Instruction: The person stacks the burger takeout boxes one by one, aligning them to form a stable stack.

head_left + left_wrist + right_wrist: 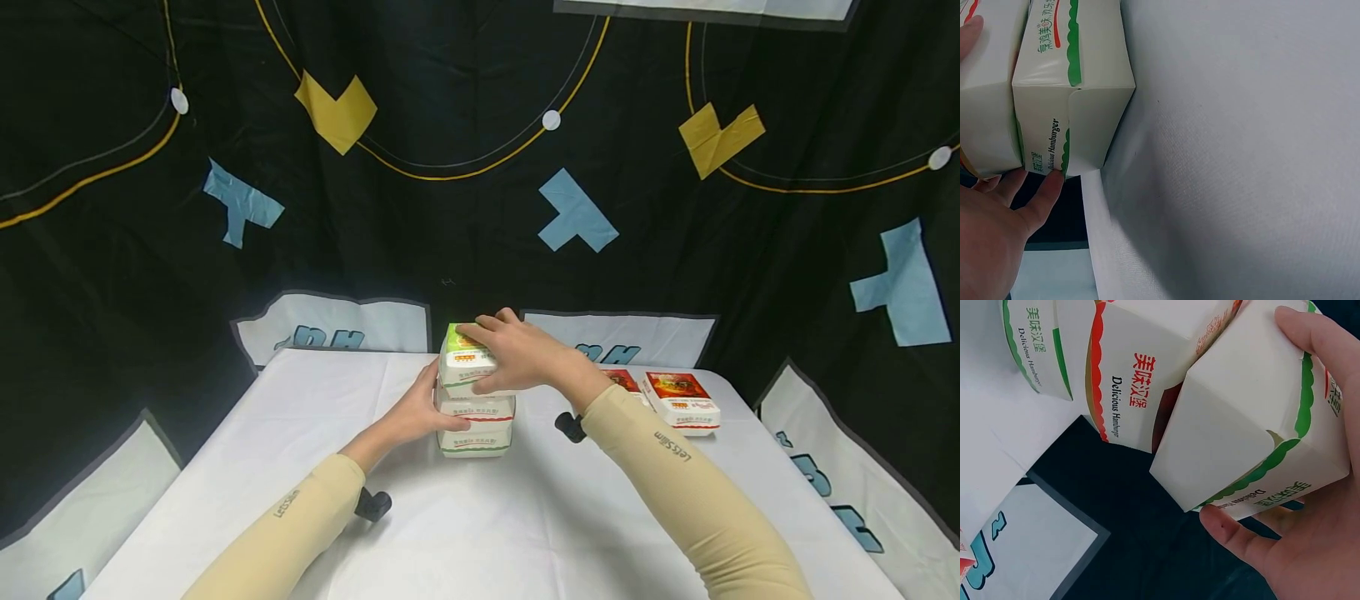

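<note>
Three burger boxes stand in a stack on the white table. My right hand (525, 354) grips the top box (459, 367), green on its lid, with the thumb on the near side and fingers over the top and far side. In the right wrist view this top box (1229, 406) sits tilted against the red-trimmed middle box (1138, 381). The green-trimmed bottom box (476, 442) rests on the table. My left hand (412, 412) holds the stack from the left; its thumb lies on the middle box (988, 106) and a finger touches the bottom box (1094, 56).
Two red-topped burger boxes stand at the table's back right, one of them (681, 402) in full view and the other (622, 381) partly behind my right forearm. A black curtain (465, 250) hangs behind the white-covered table (465, 533).
</note>
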The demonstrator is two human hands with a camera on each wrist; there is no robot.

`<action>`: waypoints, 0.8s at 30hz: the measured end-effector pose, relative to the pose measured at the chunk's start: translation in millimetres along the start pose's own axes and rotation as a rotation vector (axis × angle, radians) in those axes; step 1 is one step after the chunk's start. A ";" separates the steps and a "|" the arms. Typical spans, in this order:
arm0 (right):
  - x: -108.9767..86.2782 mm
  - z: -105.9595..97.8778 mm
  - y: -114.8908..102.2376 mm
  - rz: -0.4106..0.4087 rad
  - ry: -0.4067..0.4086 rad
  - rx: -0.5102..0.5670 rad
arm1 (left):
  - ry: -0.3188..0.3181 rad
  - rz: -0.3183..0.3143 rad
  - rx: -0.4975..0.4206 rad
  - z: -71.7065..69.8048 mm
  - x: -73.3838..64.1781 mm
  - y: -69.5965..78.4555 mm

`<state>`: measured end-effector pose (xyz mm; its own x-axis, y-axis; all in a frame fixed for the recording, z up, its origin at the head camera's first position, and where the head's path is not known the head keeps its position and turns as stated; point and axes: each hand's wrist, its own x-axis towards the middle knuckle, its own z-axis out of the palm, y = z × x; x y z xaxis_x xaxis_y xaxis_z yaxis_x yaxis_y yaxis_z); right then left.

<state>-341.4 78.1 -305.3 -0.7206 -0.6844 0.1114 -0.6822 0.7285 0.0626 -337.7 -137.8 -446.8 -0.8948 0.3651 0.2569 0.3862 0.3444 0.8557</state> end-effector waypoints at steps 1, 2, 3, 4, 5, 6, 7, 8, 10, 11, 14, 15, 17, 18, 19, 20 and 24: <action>0.1 0.1 -0.2 -0.003 0.001 -0.004 | -0.001 0.006 -0.001 -0.1 0.1 -0.2; 0.2 0.3 -0.4 -0.006 0.004 -0.008 | -0.002 0.011 -0.004 -0.1 0.3 -0.6; 0.4 0.5 -0.5 -0.010 0.005 -0.013 | -0.005 0.017 -0.005 -0.2 0.3 -0.7; 0.5 0.7 -0.6 -0.014 0.008 -0.016 | -0.007 0.021 -0.006 -0.3 0.3 -0.9; 0.6 0.9 -0.8 -0.019 0.011 -0.019 | -0.009 0.028 -0.012 -0.3 0.5 -1.2; 0.8 1.1 -1.0 -0.023 0.015 -0.020 | -0.011 0.034 -0.015 -0.5 0.5 -1.4; 0.9 1.3 -1.1 -0.027 0.018 -0.018 | -0.012 0.042 -0.018 -0.7 0.5 -1.5; 0.9 1.6 -1.3 -0.028 0.021 -0.015 | -0.012 0.046 -0.021 -0.8 0.6 -1.6; 0.8 1.9 -1.4 -0.030 0.025 -0.008 | -0.013 0.053 -0.018 -1.1 0.4 -1.6; 0.8 2.0 -1.5 -0.031 0.026 -0.005 | -0.014 0.056 -0.018 -1.2 0.4 -1.5; 0.8 2.3 -1.4 -0.032 0.029 0.003 | -0.016 0.057 -0.015 -1.3 0.2 -1.2; 0.9 2.4 -1.4 -0.034 0.031 0.004 | -0.016 0.056 -0.015 -1.2 0.1 -1.2; 1.1 2.6 -1.3 -0.039 0.035 0.005 | -0.014 0.051 -0.018 -1.1 0.0 -1.1; 1.2 2.8 -1.1 -0.042 0.037 0.005 | -0.015 0.050 -0.020 -1.1 0.0 -1.1; 1.5 2.9 -0.9 -0.045 0.041 0.005 | -0.016 0.049 -0.021 -1.0 0.0 -1.2; 1.7 3.0 -0.8 -0.048 0.042 0.005 | -0.016 0.049 -0.024 -1.0 0.1 -1.2; 3.1 3.1 -0.3 -0.054 0.044 0.010 | -0.024 0.055 -0.038 -0.7 0.8 -0.4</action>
<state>-343.8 75.7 -308.1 -0.6768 -0.7205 0.1513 -0.7212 0.6901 0.0599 -338.7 -138.3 -446.7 -0.8667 0.4033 0.2937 0.4256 0.2904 0.8570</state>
